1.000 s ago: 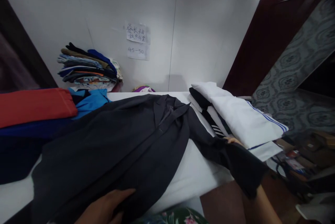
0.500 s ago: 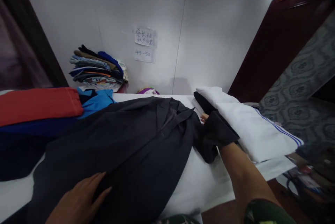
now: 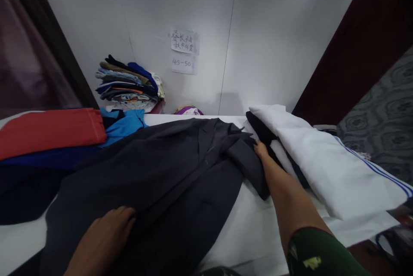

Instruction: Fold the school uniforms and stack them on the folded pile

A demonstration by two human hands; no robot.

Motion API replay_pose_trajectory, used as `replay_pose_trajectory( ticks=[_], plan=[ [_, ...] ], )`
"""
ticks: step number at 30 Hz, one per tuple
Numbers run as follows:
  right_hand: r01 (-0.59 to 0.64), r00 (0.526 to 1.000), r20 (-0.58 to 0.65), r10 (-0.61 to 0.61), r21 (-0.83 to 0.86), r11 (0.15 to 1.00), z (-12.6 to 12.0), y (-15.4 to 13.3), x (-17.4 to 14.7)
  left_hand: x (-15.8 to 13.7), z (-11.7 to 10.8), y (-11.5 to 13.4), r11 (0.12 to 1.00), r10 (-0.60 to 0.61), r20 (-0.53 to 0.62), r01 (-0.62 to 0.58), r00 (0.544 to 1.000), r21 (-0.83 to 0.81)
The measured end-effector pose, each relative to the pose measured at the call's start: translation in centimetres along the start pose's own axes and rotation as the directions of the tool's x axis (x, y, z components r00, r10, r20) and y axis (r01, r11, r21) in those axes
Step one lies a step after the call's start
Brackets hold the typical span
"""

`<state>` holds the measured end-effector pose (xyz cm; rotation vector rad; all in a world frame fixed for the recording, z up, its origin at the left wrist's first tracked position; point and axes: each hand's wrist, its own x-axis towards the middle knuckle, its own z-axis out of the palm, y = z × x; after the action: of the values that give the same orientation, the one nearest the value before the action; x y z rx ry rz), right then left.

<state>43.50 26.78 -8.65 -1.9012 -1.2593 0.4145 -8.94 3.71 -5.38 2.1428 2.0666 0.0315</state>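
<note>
One folded red garment [image 3: 53, 132] at the left edge of the frame, on top of dark blue cloth [image 3: 26, 190]. At the lower left, the left hand [image 3: 103, 235], laid on a dark grey jacket [image 3: 151, 168] with bent fingers close together; cannot tell of any pinch on the cloth beneath. Above, beside the red garment, a bright blue garment [image 3: 129, 126], and behind that a stack of folded clothes [image 3: 127, 84]. Across the centre, the jacket itself, spread over the white-covered table [image 3: 248, 228]. Higher up, two handwritten paper notes [image 3: 184, 52] on the wall. Right of centre, a sleeve [image 3: 247, 157] folded back onto the jacket, and at its outer edge the right hand [image 3: 260, 150], with partly hidden fingers; cannot tell how far apart, nor of any hold on the sleeve. Farther right, a white garment [image 3: 322, 160] with blue stripes, atop black and white clothes [image 3: 280, 153].
</note>
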Motion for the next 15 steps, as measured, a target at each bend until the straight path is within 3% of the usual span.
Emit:
replay_pose_trajectory(
  ticks=[3, 5, 8, 10, 13, 15],
  plan=[
    [-0.005, 0.999, 0.034, 0.006, -0.033, 0.999, 0.2, 0.9, -0.3, 0.0, 0.6, -0.4, 0.999, 0.016, -0.054, -0.017, 0.998, -0.029],
    [0.016, 0.999, 0.052, -0.014, -0.039, 0.999, 0.0, 0.7, -0.3, -0.4, 1.3, -0.7, 0.996, 0.038, -0.15, -0.05, 0.988, -0.078],
    [0.065, 0.996, 0.07, -0.062, -0.048, 0.997, -0.6, -0.3, -1.0, -1.9, 2.4, -0.5, 0.98, 0.115, -0.313, -0.159, 0.943, -0.12],
    [0.139, 0.989, 0.063, -0.136, -0.039, 0.99, -1.1, -1.2, -2.6, -3.2, 3.1, 0.4, 0.953, 0.204, -0.362, -0.269, 0.909, -0.14],
    [0.319, 0.937, 0.14, -0.32, 0.036, 0.947, -1.6, -1.9, -7.1, -4.9, 3.9, 2.3, 0.894, 0.338, -0.335, -0.411, 0.88, -0.177],
    [0.429, 0.859, 0.279, -0.429, 0.066, 0.901, -1.8, -1.9, -10.5, -5.4, 4.1, 3.5, 0.876, 0.388, -0.283, -0.447, 0.877, -0.182]
  ],
)
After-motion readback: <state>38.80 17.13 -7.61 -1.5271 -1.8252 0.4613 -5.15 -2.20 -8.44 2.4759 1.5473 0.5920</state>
